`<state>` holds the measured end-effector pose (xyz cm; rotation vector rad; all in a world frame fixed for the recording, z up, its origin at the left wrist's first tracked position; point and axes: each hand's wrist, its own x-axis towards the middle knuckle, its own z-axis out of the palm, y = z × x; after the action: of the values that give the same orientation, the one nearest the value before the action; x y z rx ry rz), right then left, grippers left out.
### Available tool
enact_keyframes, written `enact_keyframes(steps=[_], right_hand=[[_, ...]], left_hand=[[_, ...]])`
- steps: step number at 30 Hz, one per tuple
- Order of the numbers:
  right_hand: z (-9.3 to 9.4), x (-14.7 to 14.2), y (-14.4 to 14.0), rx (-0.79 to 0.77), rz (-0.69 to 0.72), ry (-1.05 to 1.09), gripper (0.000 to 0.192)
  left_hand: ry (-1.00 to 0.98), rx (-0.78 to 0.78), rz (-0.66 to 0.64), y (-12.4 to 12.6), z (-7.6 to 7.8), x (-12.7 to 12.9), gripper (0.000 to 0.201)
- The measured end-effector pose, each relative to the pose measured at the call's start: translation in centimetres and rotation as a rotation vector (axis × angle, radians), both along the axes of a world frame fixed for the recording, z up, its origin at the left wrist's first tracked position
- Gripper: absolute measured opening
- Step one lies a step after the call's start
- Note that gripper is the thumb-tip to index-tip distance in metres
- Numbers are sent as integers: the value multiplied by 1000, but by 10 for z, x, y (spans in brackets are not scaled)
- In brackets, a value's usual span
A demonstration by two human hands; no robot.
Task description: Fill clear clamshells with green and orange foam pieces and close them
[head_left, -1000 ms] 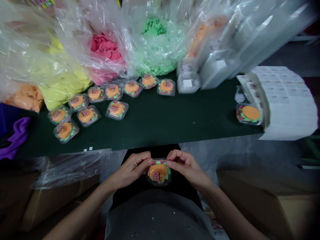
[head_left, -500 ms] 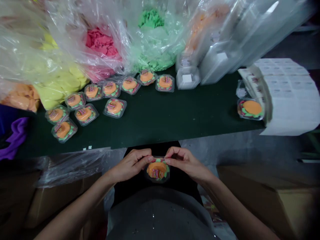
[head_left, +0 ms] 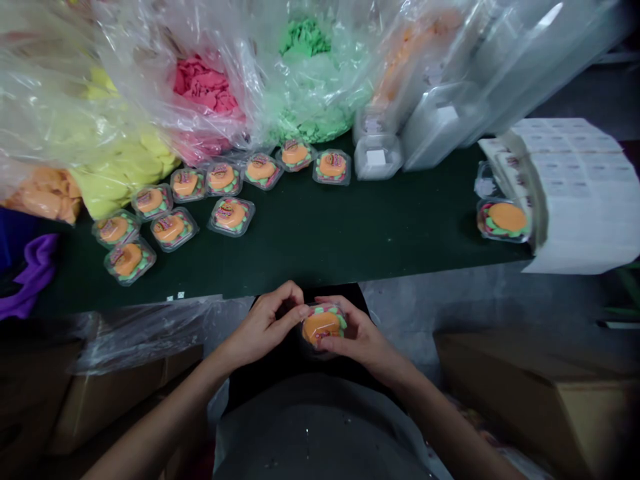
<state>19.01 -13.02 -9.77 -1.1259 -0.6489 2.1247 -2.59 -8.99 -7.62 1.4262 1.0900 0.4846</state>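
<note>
Head view, right hand (head_left: pixel 364 340) gripping clear plastic box (head_left: pixel 309 347), round orange bun (head_left: pixel 320 325)

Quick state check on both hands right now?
Left hand: curled, thumb tip at the box's edge; grip can't be told.
Right hand: closed on the clear plastic box.

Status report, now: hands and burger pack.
Right hand gripping burger pack. Left hand at its far-left corner. No visible obstruction between hands and pack.
</note>
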Motion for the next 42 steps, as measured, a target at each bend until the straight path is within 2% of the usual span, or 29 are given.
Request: enact_keyframes(steps=[3, 7, 20, 24, 29, 31, 35, 39, 42], right_hand=[[0, 1, 0, 5, 4, 8, 56], [0, -1, -1, 5, 11, 38, 54], [-1, -8, -1, -38, 1, 100, 50], [1, -8, 0, -55, -18, 93, 47], [4, -7, 1, -48, -16, 49, 50], [3, -7, 1, -43, -22, 14, 52], [0, -11, -1, -47, -4, -23, 51], [4, -9, 3, 4, 10, -57, 50], [12, 1, 20, 130, -10, -160, 36]], left_hand=[[-48, 39, 7, -3, 4, -1, 17], [-79, 107, 11, -6, 7, 0, 15], [-89, 157, 18, -9, -3, -1, 19], [-111, 123, 54, -11, -6, 1, 21], [-138, -2, 201, -12, -10, 2, 25], [-86, -102, 186, -12, -10, 1, 27], [-67, -242, 52, -13, -12, -1, 40], [-120, -231, 74, -9, -14, -1, 41], [-125, -190, 95, 2, -11, -4, 40]])
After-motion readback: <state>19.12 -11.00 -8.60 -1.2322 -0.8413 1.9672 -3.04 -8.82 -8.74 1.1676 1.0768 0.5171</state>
